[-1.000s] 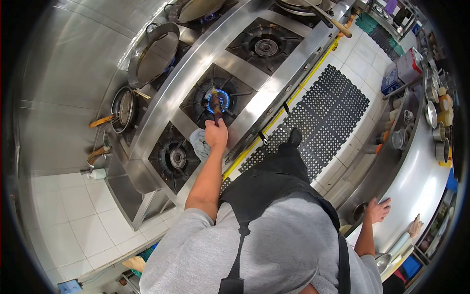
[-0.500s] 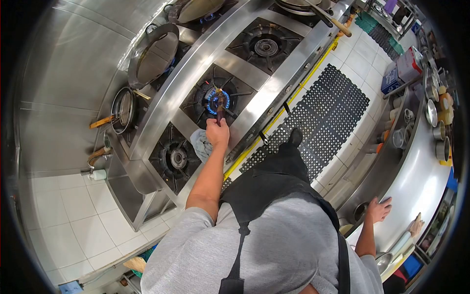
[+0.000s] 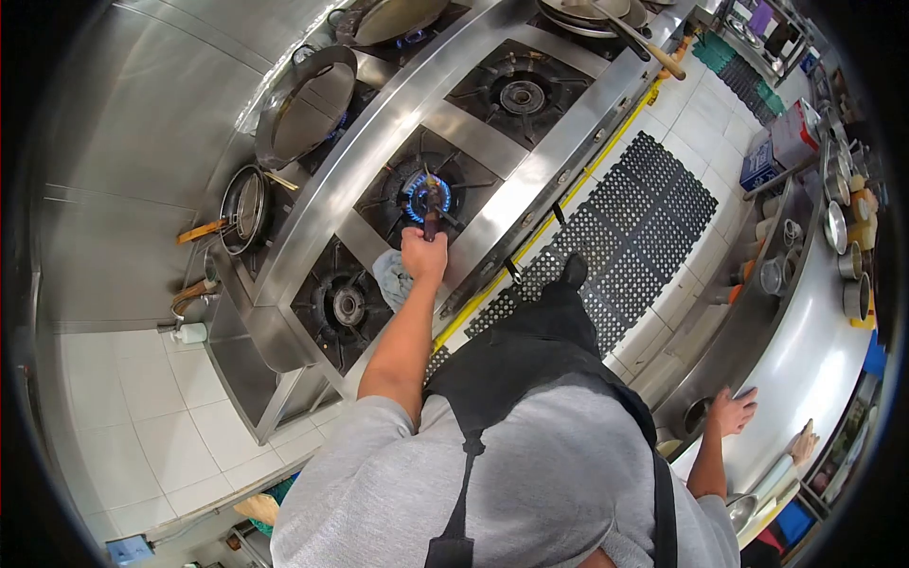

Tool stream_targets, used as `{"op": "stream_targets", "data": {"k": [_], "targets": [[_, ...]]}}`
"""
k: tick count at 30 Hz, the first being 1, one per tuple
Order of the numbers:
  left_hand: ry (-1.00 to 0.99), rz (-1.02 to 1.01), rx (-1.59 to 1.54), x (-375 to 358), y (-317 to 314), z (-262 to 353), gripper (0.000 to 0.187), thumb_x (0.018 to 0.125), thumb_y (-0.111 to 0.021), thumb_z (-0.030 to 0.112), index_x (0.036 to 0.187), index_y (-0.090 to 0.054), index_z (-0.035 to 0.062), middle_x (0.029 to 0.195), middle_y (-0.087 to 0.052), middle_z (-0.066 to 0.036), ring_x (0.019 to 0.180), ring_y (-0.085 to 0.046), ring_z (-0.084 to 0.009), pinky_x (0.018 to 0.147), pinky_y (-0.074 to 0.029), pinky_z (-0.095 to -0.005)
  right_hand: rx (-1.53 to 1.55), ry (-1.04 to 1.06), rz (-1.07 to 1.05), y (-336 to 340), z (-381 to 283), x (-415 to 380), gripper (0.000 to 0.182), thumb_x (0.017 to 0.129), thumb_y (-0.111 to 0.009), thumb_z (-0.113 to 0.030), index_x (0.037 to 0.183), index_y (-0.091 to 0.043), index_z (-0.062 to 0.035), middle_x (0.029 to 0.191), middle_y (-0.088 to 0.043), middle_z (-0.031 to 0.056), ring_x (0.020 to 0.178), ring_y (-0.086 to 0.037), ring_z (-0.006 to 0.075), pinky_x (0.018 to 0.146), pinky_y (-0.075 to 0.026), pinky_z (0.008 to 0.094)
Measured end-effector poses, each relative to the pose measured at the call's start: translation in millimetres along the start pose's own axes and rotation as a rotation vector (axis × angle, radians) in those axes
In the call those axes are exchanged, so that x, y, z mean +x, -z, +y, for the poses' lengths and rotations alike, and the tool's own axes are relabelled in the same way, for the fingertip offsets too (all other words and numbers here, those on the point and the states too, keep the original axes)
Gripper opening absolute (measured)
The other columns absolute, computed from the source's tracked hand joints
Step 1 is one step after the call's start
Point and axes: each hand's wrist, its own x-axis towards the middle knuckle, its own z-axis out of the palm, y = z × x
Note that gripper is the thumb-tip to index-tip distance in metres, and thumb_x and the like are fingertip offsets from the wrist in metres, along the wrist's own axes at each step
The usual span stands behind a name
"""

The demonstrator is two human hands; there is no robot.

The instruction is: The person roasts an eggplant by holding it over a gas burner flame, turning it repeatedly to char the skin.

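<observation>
My left hand (image 3: 425, 254) grips one end of a dark, purplish-brown, elongated thing (image 3: 434, 210); its exact kind is hard to make out. The other end lies over the blue flame ring of a lit burner (image 3: 417, 196), where a yellow-orange glow shows. Beside this hand, on the stove, rests a crumpled grey cloth (image 3: 391, 279). My right hand (image 3: 733, 413) lies on a steel counter (image 3: 816, 350) to my right, fingers apart and holding nothing.
Unlit burners (image 3: 348, 305) sit either side of the lit one. Behind the raised steel ledge stand a large pan (image 3: 305, 109) and a smaller wooden-handled pan (image 3: 248, 210). Perforated black mat (image 3: 644, 213) covers part of the floor. Metal bowls (image 3: 835, 227) line the counter.
The whole view has shifted slightly. My left hand keeps its hold on the dark thing over the flame, and my right hand stays on the counter.
</observation>
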Motion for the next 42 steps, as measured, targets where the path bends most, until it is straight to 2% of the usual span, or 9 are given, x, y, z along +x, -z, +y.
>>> {"op": "stream_targets", "data": {"k": [1,4,11,14,17,20,23,35,42], "targets": [[-0.032,0.032,-0.016,-3.4,0.7,-2.0,0.039,0.069,-0.07,0.027,0.094,-0.055,0.0014,0.08,-0.066,-0.021,0.078,-0.065,-0.0409,0.076,-0.05,-0.0487,-0.001,-0.008,-0.007,-3.0,2.0,1.2,0.079,0.081,-0.065,-0.046,0.149,-0.029,-0.026,0.148,-0.037,0.0134,0.138,-0.034,0.0296,0.103,-0.035,0.0558],[0.056,-0.129,0.06,-20.2,15.5,0.6,0.04,0.069,-0.071,0.029,0.093,-0.055,0.0004,0.08,-0.066,-0.022,0.079,-0.065,-0.0419,0.076,-0.05,-0.0491,0.007,-0.004,-0.005,-12.0,6.7,4.0,0.079,0.081,-0.064,-0.047,0.149,-0.028,-0.0271,0.148,-0.036,0.0129,0.139,-0.033,0.0296,0.103,-0.035,0.0568],[0.063,-0.061,0.063,-14.6,20.0,20.9,0.036,0.075,-0.064,0.028,0.097,-0.055,0.0011,0.085,-0.067,-0.024,0.083,-0.065,-0.0429,0.079,-0.05,-0.0509,-0.001,0.005,-0.008,-6.0,5.9,1.9,0.078,0.081,-0.061,-0.045,0.15,-0.029,-0.0249,0.148,-0.036,0.0147,0.138,-0.034,0.0297,0.102,-0.035,0.0563],[0.126,-0.125,0.055,-6.3,19.9,22.4,0.039,0.075,-0.065,0.029,0.1,-0.054,0.0011,0.086,-0.067,-0.024,0.085,-0.064,-0.044,0.08,-0.049,-0.0506,-0.015,0.0,-0.021,-4.2,4.7,1.8,0.078,0.081,-0.061,-0.046,0.15,-0.029,-0.0249,0.148,-0.036,0.0149,0.138,-0.034,0.0297,0.103,-0.035,0.0562],[0.031,-0.003,-0.021,1.8,-5.4,-7.1,0.038,0.076,-0.07,0.027,0.099,-0.053,0.0012,0.08,-0.066,-0.019,0.069,-0.065,-0.0377,0.067,-0.052,-0.0461,-0.007,-0.015,-0.025,-7.6,5.2,2.4,0.079,0.082,-0.066,-0.047,0.149,-0.028,-0.0281,0.149,-0.035,0.0121,0.139,-0.032,0.0285,0.103,-0.035,0.0566],[0.434,-0.015,-0.667,7.7,-26.6,-26.1,0.033,0.077,-0.072,0.02,0.097,-0.053,0.0023,0.073,-0.062,-0.011,0.05,-0.058,-0.0239,0.045,-0.047,-0.0353,-0.017,-0.012,-0.025,-6.4,4.7,2.2,0.079,0.083,-0.065,-0.048,0.149,-0.027,-0.0275,0.149,-0.036,0.0121,0.139,-0.032,0.0286,0.103,-0.035,0.0559],[0.634,-0.092,-0.893,6.7,-6.7,-15.8,0.022,0.08,-0.071,0.017,0.092,-0.054,0.0097,0.066,-0.054,-0.001,0.041,-0.047,-0.0105,0.034,-0.033,-0.0227,-0.021,0.0,-0.021,-6.2,5.3,2.4,0.08,0.083,-0.064,-0.048,0.15,-0.027,-0.0271,0.149,-0.036,0.0121,0.139,-0.033,0.0288,0.104,-0.035,0.0553],[0.637,-0.203,-1.138,-2.6,27.6,1.1,0.023,0.08,-0.067,0.009,0.096,-0.051,0.0116,0.07,-0.051,-0.002,0.044,-0.043,-0.0096,0.036,-0.029,-0.0252,-0.019,-0.02,-0.049,-3.1,3.2,3.1,0.079,0.084,-0.063,-0.048,0.15,-0.027,-0.0269,0.149,-0.035,0.0129,0.139,-0.032,0.0302,0.104,-0.034,0.0561],[0.605,-0.437,-1.421,-1.7,70.4,0.4,0.025,0.082,-0.061,0.01,0.104,-0.048,0.011,0.089,-0.064,-0.01,0.044,-0.039,-0.0097,0.039,-0.028,-0.0251,0.012,-0.018,-0.046,-2.0,5.1,1.9,0.08,0.082,-0.064,-0.046,0.15,-0.027,-0.0273,0.147,-0.037,0.0135,0.137,-0.034,0.0311,0.104,-0.033,0.0561]]}}
